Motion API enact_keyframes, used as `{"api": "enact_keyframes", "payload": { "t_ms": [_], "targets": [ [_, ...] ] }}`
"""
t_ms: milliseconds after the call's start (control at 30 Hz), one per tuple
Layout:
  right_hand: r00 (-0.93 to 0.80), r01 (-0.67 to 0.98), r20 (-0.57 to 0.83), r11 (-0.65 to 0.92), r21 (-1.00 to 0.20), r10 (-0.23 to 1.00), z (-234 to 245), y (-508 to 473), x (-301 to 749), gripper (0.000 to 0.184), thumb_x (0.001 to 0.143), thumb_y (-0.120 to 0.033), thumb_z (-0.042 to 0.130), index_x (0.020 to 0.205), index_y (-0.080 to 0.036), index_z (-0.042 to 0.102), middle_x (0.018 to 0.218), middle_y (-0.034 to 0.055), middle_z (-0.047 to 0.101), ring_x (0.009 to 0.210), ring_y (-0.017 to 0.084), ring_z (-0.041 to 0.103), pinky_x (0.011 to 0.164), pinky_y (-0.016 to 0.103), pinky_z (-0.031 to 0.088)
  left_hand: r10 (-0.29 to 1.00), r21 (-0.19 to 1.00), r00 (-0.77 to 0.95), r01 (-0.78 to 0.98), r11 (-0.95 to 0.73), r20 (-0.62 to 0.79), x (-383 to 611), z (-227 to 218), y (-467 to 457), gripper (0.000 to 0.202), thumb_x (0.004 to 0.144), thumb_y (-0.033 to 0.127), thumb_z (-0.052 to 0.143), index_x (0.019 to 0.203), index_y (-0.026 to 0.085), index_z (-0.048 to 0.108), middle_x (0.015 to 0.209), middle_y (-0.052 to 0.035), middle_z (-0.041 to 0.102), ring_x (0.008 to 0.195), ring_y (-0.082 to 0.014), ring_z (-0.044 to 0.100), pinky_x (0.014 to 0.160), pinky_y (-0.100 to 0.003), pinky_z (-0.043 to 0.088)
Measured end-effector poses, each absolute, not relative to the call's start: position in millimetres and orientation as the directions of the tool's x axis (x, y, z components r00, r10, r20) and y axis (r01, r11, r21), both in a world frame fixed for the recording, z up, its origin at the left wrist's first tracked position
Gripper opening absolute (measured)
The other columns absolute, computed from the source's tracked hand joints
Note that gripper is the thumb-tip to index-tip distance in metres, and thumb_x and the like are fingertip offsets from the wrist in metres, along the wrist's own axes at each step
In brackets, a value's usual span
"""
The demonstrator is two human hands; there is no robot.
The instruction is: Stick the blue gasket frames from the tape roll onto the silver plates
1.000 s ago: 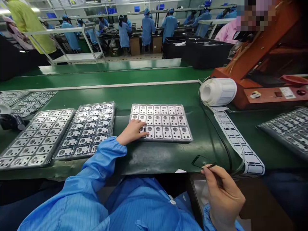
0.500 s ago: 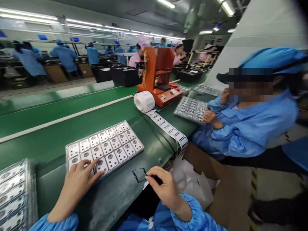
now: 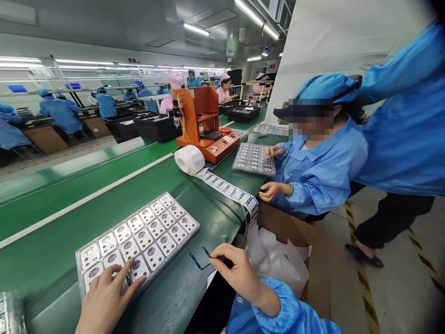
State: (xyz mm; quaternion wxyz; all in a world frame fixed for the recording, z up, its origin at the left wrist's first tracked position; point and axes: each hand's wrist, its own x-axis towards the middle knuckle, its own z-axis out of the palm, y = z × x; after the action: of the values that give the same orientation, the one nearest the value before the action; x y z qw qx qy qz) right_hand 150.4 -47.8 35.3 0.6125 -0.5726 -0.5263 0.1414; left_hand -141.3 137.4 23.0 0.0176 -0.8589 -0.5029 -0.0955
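Note:
A clear tray (image 3: 183, 245) filled with rows of silver plates (image 3: 153, 255) lies on the green bench before me. My left hand (image 3: 108, 292) rests over the tray's near left corner, fingers spread across the plates. Thumb and forefinger of my right hand (image 3: 234, 269) pinch one end of a thin dark frame-shaped strip (image 3: 195, 261), possibly an adhesive gasket. It hangs above the bench's near edge, right of the tray and apart from it.
A label roll (image 3: 190, 160) trails its printed strip (image 3: 231, 190) toward a cardboard box (image 3: 295, 227) holding white liner scraps. Behind stands an orange press (image 3: 205, 120). A co-worker (image 3: 320, 162) sits at right with another tray (image 3: 253, 157); a standing person (image 3: 403, 120) is behind. More trays (image 3: 10, 313) lie lower left.
The view has swung right and the scene sits further left. A standing person has come into view at right. The co-worker's hands have lowered. My right hand keeps its pinch on the strip.

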Motion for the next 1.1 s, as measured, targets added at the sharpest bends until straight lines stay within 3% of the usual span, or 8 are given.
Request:
{"api": "enact_keyframes", "payload": {
  "t_ms": [133, 300, 433, 533, 633, 767, 833, 1100],
  "targets": [
    [0.423, 0.405, 0.456, 0.287, -0.868, 0.783, 36, -44, 151, 0.009, 0.084, -0.02, 0.064, 0.079, -0.02, 0.072, 0.074, 0.0014, 0.07, 0.066, 0.013, 0.064, 0.063, 0.022, 0.053, 0.878, -0.013, 0.466, 0.884, -0.467, 0.11, -137, 30, 137, 0.071, 0.081, 0.064, 0.035, 0.127, 0.022, 0.069, 0.117, -0.0154, 0.065, 0.103, -0.0374, 0.061, 0.087, -0.048, 0.051],
    [0.46, 0.217, 0.357, 0.287, -0.933, 0.813, 37, -46, 131, 0.006, 0.08, -0.021, 0.066, 0.078, -0.018, 0.071, 0.07, 0.0004, 0.067, 0.06, 0.011, 0.06, 0.058, 0.021, 0.049, 0.907, -0.147, 0.415, 0.904, -0.402, 0.067, -122, 48, 130, 0.064, 0.077, 0.065, 0.041, 0.128, 0.034, 0.066, 0.123, -0.0063, 0.067, 0.116, -0.0361, 0.057, 0.088, -0.048, 0.049],
    [0.48, 0.152, 0.325, 0.287, -0.946, 0.815, 46, -59, 124, 0.007, 0.079, -0.023, 0.067, 0.076, -0.017, 0.069, 0.068, -0.0002, 0.064, 0.06, 0.01, 0.059, 0.059, 0.022, 0.048, 0.901, -0.172, 0.427, 0.896, -0.409, 0.081, -112, 60, 120, 0.064, 0.082, 0.057, 0.042, 0.128, 0.019, 0.065, 0.121, -0.0136, 0.066, 0.116, -0.0375, 0.056, 0.087, -0.049, 0.048],
    [0.496, 0.04, 0.256, 0.272, -0.961, 0.83, 50, -72, 123, 0.011, 0.08, -0.028, 0.066, 0.076, -0.017, 0.067, 0.064, -0.0019, 0.061, 0.055, 0.009, 0.056, 0.056, 0.022, 0.046, 0.857, -0.131, 0.472, 0.882, -0.453, 0.207, -110, 57, 114, 0.063, 0.084, 0.055, 0.04, 0.124, 0.011, 0.062, 0.115, -0.0165, 0.068, 0.112, -0.0381, 0.058, 0.086, -0.048, 0.048],
    [0.48, -0.036, 0.22, 0.27, -0.962, 0.849, 53, -86, 120, 0.015, 0.078, -0.033, 0.068, 0.078, -0.017, 0.066, 0.061, -0.0035, 0.058, 0.053, 0.009, 0.055, 0.056, 0.022, 0.046, 0.79, 0.007, 0.499, 0.844, -0.536, 0.356, -106, 45, 109, 0.055, 0.089, 0.05, 0.036, 0.119, 0.01, 0.06, 0.098, -0.0152, 0.072, 0.094, -0.032, 0.065, 0.079, -0.041, 0.049],
    [0.455, -0.098, 0.206, 0.279, -0.955, 0.866, 59, -101, 118, 0.023, 0.074, -0.039, 0.071, 0.08, -0.017, 0.066, 0.061, -0.0037, 0.059, 0.052, 0.008, 0.054, 0.055, 0.022, 0.045, 0.728, 0.236, 0.278, 0.822, -0.518, 0.627, -91, 32, 102, 0.05, 0.093, 0.05, 0.039, 0.115, 0.011, 0.06, 0.098, -0.0146, 0.071, 0.086, -0.026, 0.066, 0.072, -0.033, 0.048],
    [0.443, -0.103, 0.216, 0.289, -0.952, 0.87, 63, -106, 117, 0.025, 0.074, -0.04, 0.072, 0.081, -0.017, 0.067, 0.062, -0.0036, 0.06, 0.052, 0.008, 0.054, 0.054, 0.022, 0.045, 0.709, 0.296, 0.186, 0.815, -0.498, 0.68, -83, 30, 100, 0.05, 0.093, 0.05, 0.04, 0.116, 0.01, 0.06, 0.101, -0.0155, 0.07, 0.087, -0.0257, 0.066, 0.068, -0.033, 0.047],
    [0.467, -0.085, 0.215, 0.286, -0.955, 0.858, 67, -110, 112, 0.027, 0.072, -0.042, 0.074, 0.081, -0.018, 0.066, 0.063, -0.0036, 0.06, 0.052, 0.008, 0.055, 0.053, 0.022, 0.045, 0.644, 0.215, 0.242, 0.81, -0.546, 0.726, -80, 29, 99, 0.046, 0.095, 0.043, 0.04, 0.117, 0.008, 0.062, 0.103, -0.0172, 0.071, 0.08, -0.0239, 0.066, 0.057, -0.029, 0.038]
  ]
}}
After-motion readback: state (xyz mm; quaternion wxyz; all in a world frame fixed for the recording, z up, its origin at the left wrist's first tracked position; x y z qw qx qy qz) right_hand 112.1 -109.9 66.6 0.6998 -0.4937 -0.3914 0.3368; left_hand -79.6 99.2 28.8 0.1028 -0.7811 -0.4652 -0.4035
